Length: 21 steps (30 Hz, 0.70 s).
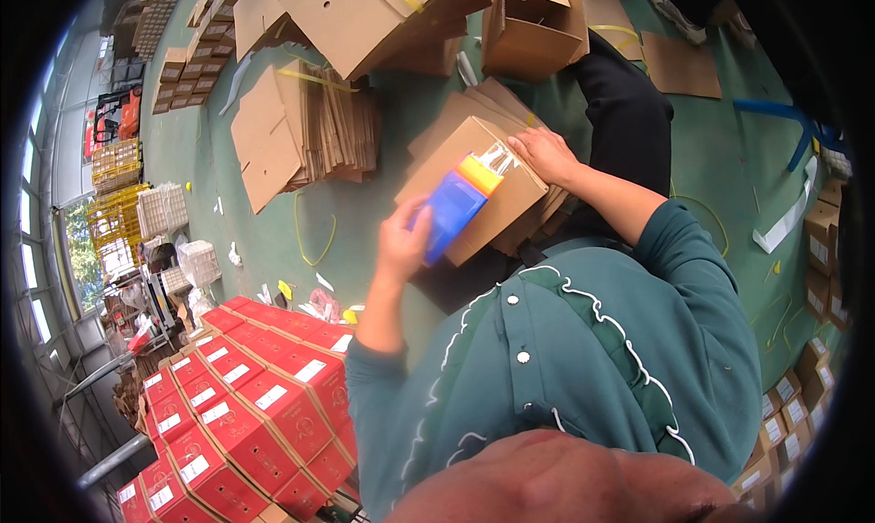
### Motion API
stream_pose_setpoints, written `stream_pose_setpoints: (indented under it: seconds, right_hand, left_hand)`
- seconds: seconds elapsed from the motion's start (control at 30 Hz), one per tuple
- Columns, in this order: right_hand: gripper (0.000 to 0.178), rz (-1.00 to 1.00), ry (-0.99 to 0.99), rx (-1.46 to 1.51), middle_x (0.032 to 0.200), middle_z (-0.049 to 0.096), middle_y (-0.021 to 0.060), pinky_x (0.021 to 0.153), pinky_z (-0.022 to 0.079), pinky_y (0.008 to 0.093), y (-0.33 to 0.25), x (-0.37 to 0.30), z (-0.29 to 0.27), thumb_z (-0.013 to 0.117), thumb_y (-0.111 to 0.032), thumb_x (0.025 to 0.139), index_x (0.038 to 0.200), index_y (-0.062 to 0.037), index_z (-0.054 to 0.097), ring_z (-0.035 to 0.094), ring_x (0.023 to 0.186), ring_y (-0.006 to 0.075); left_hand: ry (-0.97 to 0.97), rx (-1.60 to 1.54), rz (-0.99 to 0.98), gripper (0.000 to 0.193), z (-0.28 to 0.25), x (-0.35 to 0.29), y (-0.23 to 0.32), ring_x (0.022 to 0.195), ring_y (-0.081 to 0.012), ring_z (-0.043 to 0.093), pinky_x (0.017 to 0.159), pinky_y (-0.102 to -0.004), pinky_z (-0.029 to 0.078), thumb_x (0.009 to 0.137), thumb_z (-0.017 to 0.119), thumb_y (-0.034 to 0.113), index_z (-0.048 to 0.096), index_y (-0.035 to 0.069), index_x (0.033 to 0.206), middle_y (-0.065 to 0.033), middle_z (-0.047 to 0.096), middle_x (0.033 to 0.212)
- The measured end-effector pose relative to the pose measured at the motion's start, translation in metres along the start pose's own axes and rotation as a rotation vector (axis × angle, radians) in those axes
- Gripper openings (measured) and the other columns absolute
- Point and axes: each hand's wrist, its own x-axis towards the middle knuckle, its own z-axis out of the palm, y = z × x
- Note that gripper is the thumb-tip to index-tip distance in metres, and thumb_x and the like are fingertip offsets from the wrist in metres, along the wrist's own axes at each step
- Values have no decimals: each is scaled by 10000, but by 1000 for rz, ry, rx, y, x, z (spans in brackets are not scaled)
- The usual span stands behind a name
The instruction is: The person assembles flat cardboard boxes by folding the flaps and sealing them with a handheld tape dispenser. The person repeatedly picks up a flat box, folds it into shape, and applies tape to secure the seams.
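My left hand (404, 240) is wrapped around a blue and yellow tape dispenser (453, 217). The dispenser's yellow end rests against a brown cardboard box (497, 224), where a shiny strip of clear tape (497, 155) runs to the box's upper edge. My right hand (545, 155) grips that same edge, fingers bent over the cardboard beside the tape. The box lies tilted in front of my body, on top of more flat cardboard (439, 138). The dispenser hides part of its face.
Folded cartons (319, 126) stand in a bundle at left, beyond them a larger carton stack (369, 17). An open box (536, 31) sits ahead. Red boxes (260, 400) are piled at lower left. Yellow straps (314, 240) litter the green floor. Another person's shoe (676, 12) shows top right.
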Motion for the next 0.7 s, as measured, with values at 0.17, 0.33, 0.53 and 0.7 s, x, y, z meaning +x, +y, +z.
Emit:
stream_pose_setpoints:
  seconds: [0.17,0.33,0.53,0.7]
  right_hand:
    - [464,303,-317,-26,1270,593,242,977,437,475,11,18,3,380,-370,1019,1274,-15,537,554,1183,418]
    - [562,182,159,581,1209,638,181,1008,429,367,23,65,42,410,-478,1027,1331,-13,494,601,1145,281]
    - [698,142,64,953,864,694,122,883,468,317,6,85,45,409,-594,997,881,23,715,619,850,209]
    - [722,143,-555,394,804,708,112,818,520,313,-21,112,-31,435,-629,966,871,25,725,674,811,197]
  left_hand:
    - [4,-20,18,288,0,-3,5,664,-76,585,623,-254,489,944,626,244,667,16,1114,-30,657,742]
    - [-43,-36,-73,283,2,-5,14,815,-75,583,752,-231,478,964,615,212,655,-27,1110,-25,675,906]
    - [-11,-47,-13,295,3,-2,11,722,-139,661,700,-283,523,913,653,239,677,4,1090,-97,704,789]
    - [-206,-163,-73,310,10,-9,21,771,-193,688,750,-296,533,891,670,266,686,26,1086,-132,717,886]
